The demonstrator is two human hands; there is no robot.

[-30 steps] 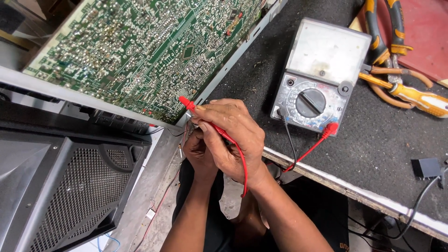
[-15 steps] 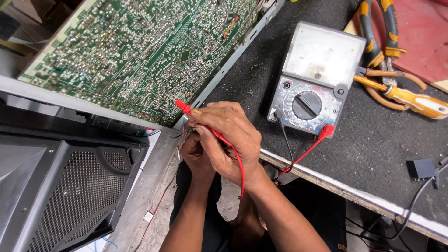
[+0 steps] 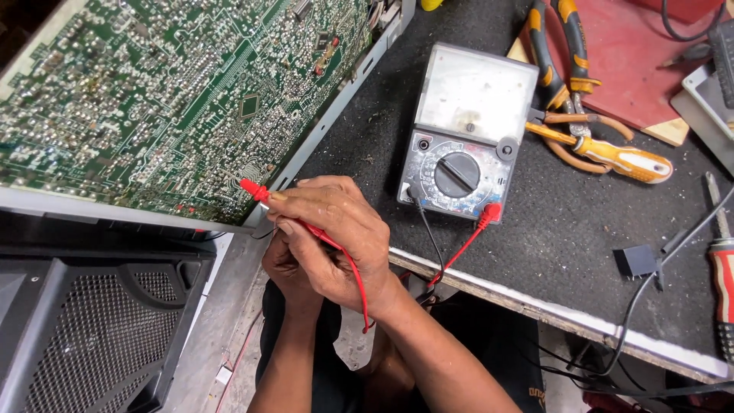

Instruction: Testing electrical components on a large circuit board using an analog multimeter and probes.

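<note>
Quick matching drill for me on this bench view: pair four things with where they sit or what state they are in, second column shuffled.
Things:
1. red test probe
2. grey analogue multimeter
3. green circuit board
4. orange-handled pliers

Places or states:
A. lying on the red mat, right of the meter
B. tilted up on edge at upper left
C. pinched in the right hand, tip at the board's lower edge
D. flat on the black bench mat, red and black leads plugged in

Pairs: 1-C, 2-D, 3-B, 4-A
</note>
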